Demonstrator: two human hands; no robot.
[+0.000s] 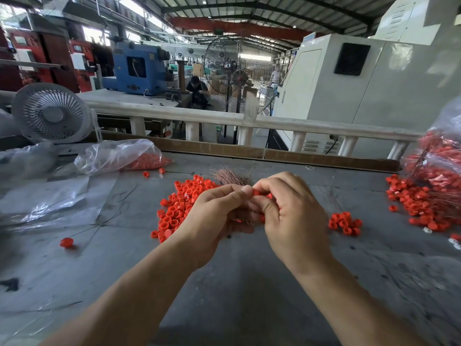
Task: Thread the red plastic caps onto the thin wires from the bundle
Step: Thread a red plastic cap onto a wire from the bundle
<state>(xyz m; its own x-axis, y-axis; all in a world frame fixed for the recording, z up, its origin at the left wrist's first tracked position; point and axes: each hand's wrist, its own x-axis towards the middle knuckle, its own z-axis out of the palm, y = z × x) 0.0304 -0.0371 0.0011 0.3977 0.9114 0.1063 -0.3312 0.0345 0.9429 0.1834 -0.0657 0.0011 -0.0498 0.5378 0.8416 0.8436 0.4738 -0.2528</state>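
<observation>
Red plastic caps [179, 208] lie in a big heap on the grey table [237, 283], just left of our hands. Our left hand [214, 216] and our right hand [291, 213] meet in the middle, above the table. The fingers of our right hand curl around one red cap [256, 192] and pinch it at the tips. Our left hand has its fingers curled too, and its thumb and first finger press together right beside that cap; we cannot tell for sure what they pinch, as a wire there is too thin to see. The bundle of thin wires [230, 177] sticks out just behind our hands, on the far side. A small bunch of caps [345, 223] sits to the right of our right hand. More caps [414, 203] spill out by a clear bag [441, 156] at the far right. Another clear bag [119, 156] with caps lies at the far left, near a white fan [51, 113]. One cap on a wire [66, 242] rests alone at the near left.
</observation>
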